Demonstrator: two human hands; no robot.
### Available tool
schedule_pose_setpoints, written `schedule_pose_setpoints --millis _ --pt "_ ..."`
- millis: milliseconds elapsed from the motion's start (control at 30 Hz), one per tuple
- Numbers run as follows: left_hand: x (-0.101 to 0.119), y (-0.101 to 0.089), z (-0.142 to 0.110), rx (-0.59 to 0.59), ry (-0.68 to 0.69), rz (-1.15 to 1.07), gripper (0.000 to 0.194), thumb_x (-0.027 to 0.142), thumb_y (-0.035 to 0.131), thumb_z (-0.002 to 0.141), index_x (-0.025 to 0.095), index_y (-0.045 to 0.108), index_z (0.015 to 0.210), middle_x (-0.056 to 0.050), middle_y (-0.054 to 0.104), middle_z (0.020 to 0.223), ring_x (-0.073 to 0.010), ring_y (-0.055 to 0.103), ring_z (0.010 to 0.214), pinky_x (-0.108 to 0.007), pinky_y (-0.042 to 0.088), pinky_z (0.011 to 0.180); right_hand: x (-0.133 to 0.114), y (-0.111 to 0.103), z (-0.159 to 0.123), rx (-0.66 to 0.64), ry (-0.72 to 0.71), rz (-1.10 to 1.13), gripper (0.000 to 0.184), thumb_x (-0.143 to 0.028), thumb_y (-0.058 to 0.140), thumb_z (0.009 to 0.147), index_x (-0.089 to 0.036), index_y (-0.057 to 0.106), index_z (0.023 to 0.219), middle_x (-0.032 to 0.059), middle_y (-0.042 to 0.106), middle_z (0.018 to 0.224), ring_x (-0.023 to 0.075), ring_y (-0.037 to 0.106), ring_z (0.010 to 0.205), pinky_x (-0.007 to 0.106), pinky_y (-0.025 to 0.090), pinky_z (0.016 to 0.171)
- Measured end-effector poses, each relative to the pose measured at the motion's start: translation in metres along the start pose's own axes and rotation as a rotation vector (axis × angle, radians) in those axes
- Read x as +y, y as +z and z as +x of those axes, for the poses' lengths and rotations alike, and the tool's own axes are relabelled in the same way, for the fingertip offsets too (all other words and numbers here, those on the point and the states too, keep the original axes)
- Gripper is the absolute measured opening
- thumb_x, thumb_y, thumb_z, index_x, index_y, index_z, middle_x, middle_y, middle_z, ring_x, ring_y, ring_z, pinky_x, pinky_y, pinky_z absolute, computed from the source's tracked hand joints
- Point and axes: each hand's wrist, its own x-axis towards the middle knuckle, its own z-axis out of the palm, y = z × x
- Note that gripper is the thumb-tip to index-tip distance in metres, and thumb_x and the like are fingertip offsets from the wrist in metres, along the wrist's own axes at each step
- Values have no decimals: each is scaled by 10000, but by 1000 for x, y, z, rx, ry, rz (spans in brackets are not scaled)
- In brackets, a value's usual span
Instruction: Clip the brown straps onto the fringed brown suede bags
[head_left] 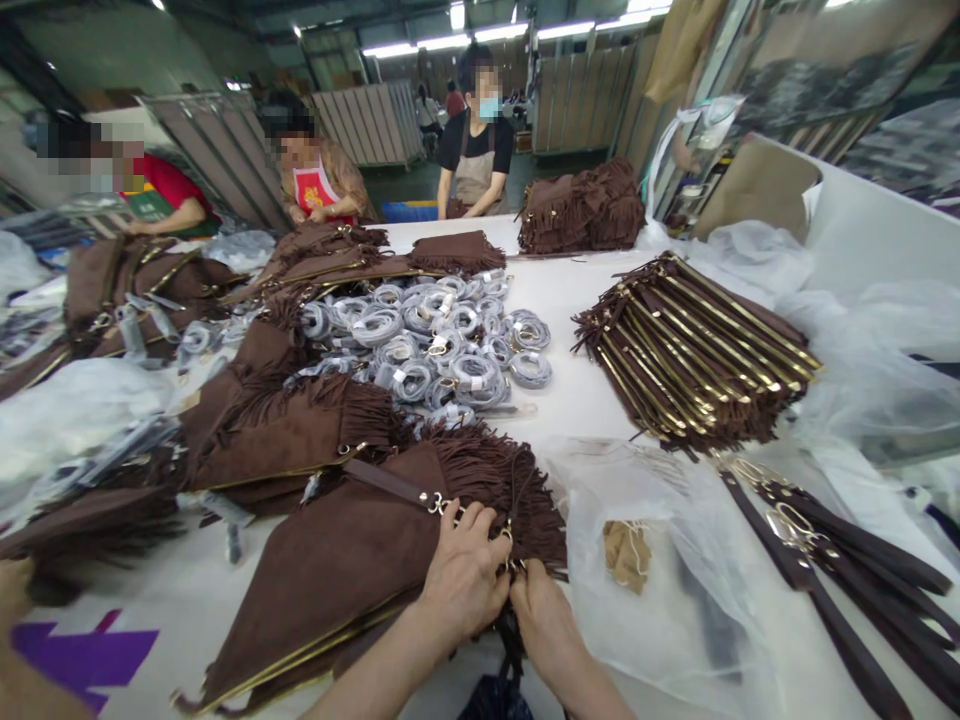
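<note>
A dark brown suede bag [352,560] with a fringe [510,480] and gold-edged zip lies flat in front of me. My left hand [465,560] rests on its corner, fingers curled round the edge. Close by, my right hand [544,610] pinches at a small gold metal fitting [514,566] at the same corner, the fingertips of both hands nearly meeting. A brown wrist strap [390,482] with a gold clasp lies across the bag, just beyond my left fingers. What sits under the fingertips is partly hidden.
Coiled grey wrapped straps [450,335] are heaped mid-table. Stacked fringed bags [697,350] and loose brown straps [832,570] lie to the right, near a clear plastic bag [660,580] with paper tags. More bags [277,430] lie left. Co-workers [476,150] stand opposite; another person's hand [13,600] shows left.
</note>
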Motion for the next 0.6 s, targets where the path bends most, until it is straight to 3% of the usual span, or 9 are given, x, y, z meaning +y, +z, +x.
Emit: schedule_pose_setpoints --millis 233,600 --pt "-1 -2 0 -24 5 -12 181 287 605 735 230 611 906 -74 534 1173 -259 413 1156 -520 161 1049 -8 3 -9 37 25 71 157 -123 307 864 -148 458 900 147 649 896 237 620 845 282 392 685" --pt "-1 -4 2 -57 26 8 129 266 544 798 220 619 893 -72 546 1163 -256 425 1140 -522 194 1031 -16 11 -11 119 87 -145 236 -88 342 864 -86 512 1027 175 636 989 279 625 899 310 428 716"
